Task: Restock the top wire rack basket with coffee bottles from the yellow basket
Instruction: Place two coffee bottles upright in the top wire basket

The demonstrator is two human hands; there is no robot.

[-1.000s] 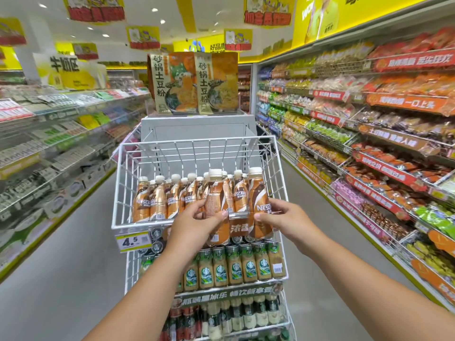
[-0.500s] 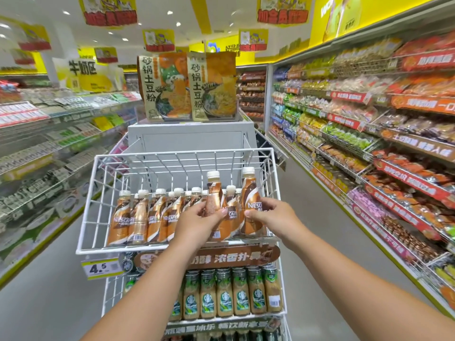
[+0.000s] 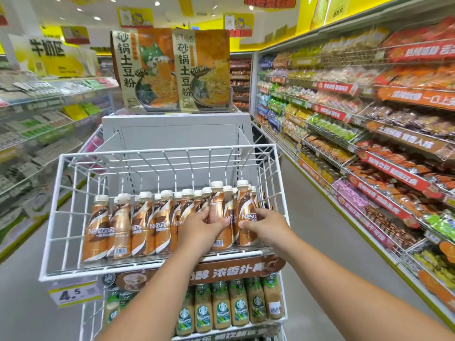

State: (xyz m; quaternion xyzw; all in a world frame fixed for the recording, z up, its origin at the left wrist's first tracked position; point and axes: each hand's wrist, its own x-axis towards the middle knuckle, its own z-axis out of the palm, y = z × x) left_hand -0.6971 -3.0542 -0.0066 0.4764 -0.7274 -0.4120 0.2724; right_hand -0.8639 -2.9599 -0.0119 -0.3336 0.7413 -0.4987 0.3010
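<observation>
Fingers of the left hand (image 3: pixel 200 225) curl round a slim brown-and-copper plastic coffee bottle with a cream cap (image 3: pixel 217 212), thumb on its near face; fingers of the right hand (image 3: pixel 264 223) wrap the neighbouring glossy brown coffee bottle (image 3: pixel 246 212), thumb pressing its label. Both bottles stand upright at the right end of the near row, bases on the wire floor.

The white wire rack basket (image 3: pixel 157 153) is an open grid of thin coated rods with a thicker top rim. Its near row of cream-capped coffee bottles (image 3: pixel 138 227) runs from the left side to the held pair, bottles touching shoulder to shoulder; the far half of the basket floor is bare wire. Both forearms reach in over the near rim from below, wrists nearly level.

A yellow price tag reading 4.5 (image 3: pixel 73 292) hangs under the near-left corner. A brown printed banner (image 3: pixel 234 271) fronts the tier beneath, above a row of tan bottles with green round logos (image 3: pixel 221 308). Two orange printed noodle packets (image 3: pixel 172 70) stand on a grey box beyond the basket. Shelves of packaged snacks (image 3: pixel 369 114) line the right aisle wall. The yellow basket is out of view.
</observation>
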